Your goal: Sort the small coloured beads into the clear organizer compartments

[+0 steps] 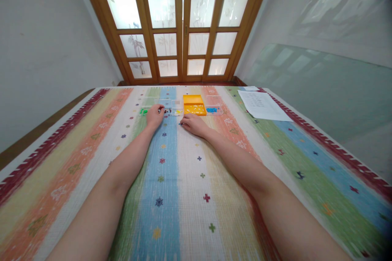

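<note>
Tablecloth (190, 195): box (192, 99), paper (263, 105) with illegible writing.

L hand (155, 117), R hand (194, 124) fwd

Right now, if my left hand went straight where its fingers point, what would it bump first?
Probably the small dark pieces just beside your left hand, though depth is hard to judge.

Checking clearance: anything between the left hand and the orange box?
Yes: small dark pieces beside the left hand, then yellow pieces just left of the orange box. The right hand sits nearer the camera, in front of the box.
</note>
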Action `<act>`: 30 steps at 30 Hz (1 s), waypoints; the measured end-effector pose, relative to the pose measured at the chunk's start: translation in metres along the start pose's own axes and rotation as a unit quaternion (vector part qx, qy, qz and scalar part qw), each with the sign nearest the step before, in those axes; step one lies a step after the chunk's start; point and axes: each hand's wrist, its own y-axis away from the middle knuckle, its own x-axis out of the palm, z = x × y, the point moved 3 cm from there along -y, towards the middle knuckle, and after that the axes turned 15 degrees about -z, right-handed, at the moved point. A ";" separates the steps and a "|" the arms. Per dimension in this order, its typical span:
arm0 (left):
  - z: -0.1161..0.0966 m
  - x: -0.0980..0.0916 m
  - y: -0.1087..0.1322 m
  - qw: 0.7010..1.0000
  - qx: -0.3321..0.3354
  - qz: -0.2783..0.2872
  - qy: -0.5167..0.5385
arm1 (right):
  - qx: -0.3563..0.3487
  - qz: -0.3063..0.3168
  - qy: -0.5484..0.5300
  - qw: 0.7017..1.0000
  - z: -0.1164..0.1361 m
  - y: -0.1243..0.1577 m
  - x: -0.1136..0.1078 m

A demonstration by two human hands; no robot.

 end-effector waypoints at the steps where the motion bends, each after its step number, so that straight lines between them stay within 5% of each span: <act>1: 0.000 0.001 0.000 1.000 0.001 0.002 0.001 | 0.002 -0.001 -0.001 1.000 0.000 0.000 0.000; 8: -0.004 0.001 0.002 1.000 0.006 0.015 -0.007 | 0.014 -0.018 0.000 1.000 -0.010 0.000 0.002; 14: -0.002 0.003 0.003 1.000 0.012 0.009 0.004 | 0.109 -0.107 0.006 0.988 -0.044 0.006 -0.014; 21: -0.003 0.004 0.003 1.000 0.021 0.015 0.004 | 0.067 -0.021 -0.040 0.997 -0.030 0.007 -0.008; 30: -0.007 0.004 0.005 0.999 0.029 0.026 0.013 | 0.043 0.015 -0.025 0.999 -0.010 0.002 0.004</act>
